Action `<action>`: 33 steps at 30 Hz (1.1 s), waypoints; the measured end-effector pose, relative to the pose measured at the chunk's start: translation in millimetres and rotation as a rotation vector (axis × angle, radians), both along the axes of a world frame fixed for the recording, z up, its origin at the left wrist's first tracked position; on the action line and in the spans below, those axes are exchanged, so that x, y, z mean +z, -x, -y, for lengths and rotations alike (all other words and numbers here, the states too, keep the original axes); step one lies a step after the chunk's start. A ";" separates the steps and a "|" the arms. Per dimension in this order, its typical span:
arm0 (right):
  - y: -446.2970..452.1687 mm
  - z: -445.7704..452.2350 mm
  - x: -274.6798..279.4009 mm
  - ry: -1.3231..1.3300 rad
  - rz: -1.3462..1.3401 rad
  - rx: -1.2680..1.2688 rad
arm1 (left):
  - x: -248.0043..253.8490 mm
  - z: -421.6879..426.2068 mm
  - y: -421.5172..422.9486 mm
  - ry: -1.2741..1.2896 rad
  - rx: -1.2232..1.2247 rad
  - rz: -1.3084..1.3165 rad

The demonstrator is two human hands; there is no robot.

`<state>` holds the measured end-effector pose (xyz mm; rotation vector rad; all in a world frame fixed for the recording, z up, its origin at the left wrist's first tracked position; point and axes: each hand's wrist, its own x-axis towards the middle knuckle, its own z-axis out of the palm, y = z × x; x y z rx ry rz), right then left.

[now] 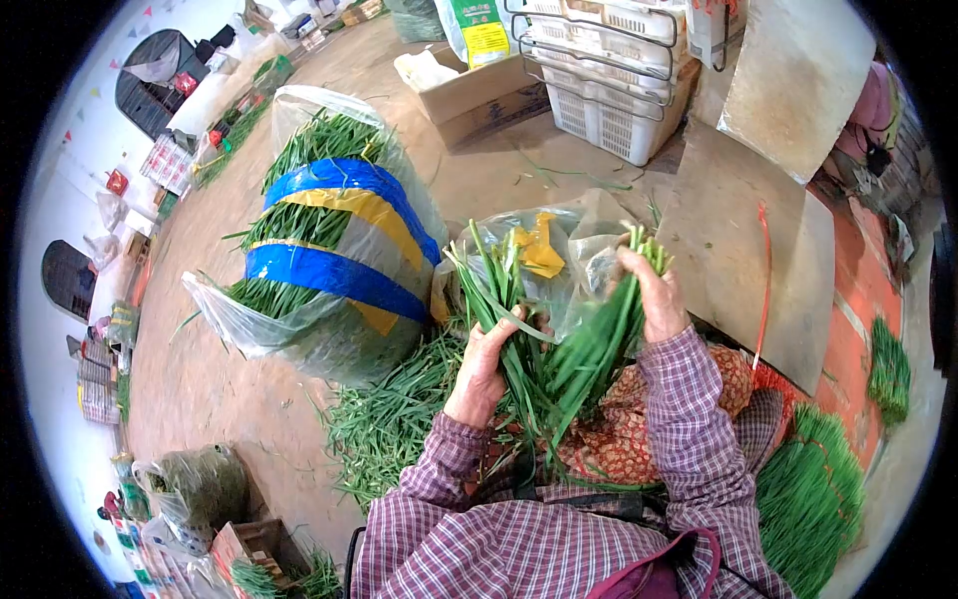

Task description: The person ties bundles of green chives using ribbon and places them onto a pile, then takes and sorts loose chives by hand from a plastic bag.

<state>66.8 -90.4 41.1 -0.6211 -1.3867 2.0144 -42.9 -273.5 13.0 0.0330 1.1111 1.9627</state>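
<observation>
My left hand [479,374] is closed around a bunch of garlic chives [492,275], its pale cut ends pointing up. In my right hand [656,298] is another bunch of chives [594,349], gripped near the stem ends; its leaves hang down to the left and are smeared by motion. The lower leaves of both bunches meet above my lap, over a red flowered cloth [624,424]. A heap of loose chives [389,414] lies on the floor by my left forearm. Just beyond my hands lies a clear plastic bag [589,240] with yellow tape.
A big clear bag of chives [349,235], bound with blue and yellow tape, stands ahead on the left. White crates [604,110] and a cardboard box [479,100] are at the back. Tied chives [808,499] lie at my right, beside a board [753,260] with a red strap [764,285].
</observation>
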 end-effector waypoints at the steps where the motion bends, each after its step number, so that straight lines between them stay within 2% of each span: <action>1: -0.5 -4.1 0.3 0.012 0.038 -0.063 | -7.1 2.8 3.8 -0.007 -0.018 -0.015; 2: -1.3 -8.8 0.9 0.012 0.038 -0.061 | -10.7 4.9 6.7 -0.014 -0.036 -0.031; 5: -4.0 -14.7 5.9 -0.494 0.131 -0.126 | -4.2 4.9 7.0 -0.055 -0.061 -0.095; 9: 12.8 16.5 17.7 -0.632 0.191 0.003 | -4.5 -2.6 1.1 -0.037 -0.080 -0.107; 10: 15.2 24.7 27.5 -0.551 0.239 0.080 | -2.5 -4.5 -2.1 -0.041 -0.072 -0.087; 12: 27.4 33.4 21.0 -0.640 0.195 0.017 | 3.7 -6.7 -7.7 -0.030 -0.083 -0.116; 13: 26.1 36.4 28.4 -0.620 0.270 0.051 | 4.6 -6.6 -9.2 -0.015 -0.099 -0.128; 16: 28.3 37.3 22.8 -0.594 0.227 0.074 | 9.0 -6.8 -10.2 0.003 -0.084 -0.141; 20: 25.5 26.8 6.0 -0.572 0.231 0.050 | -3.8 -2.1 -2.8 -0.130 -0.092 -0.030; 21: 24.0 21.9 -3.1 -0.539 0.226 0.030 | 5.9 -6.4 -7.6 -0.057 0.023 -0.022; 24: 11.0 -1.3 -7.9 -0.397 0.120 0.001 | 3.8 -6.7 2.2 0.000 0.050 -0.049; 26: -6.4 -12.9 12.9 -0.264 0.146 -0.124 | 2.0 -2.8 7.9 -0.003 0.049 -0.092; 30: -33.1 -54.0 18.8 -0.312 0.149 -0.323 | -1.5 2.9 17.1 0.012 0.031 -0.159; 33: -35.7 -44.9 33.5 -0.327 0.121 -0.290 | -2.1 1.4 19.3 -0.002 -0.002 -0.185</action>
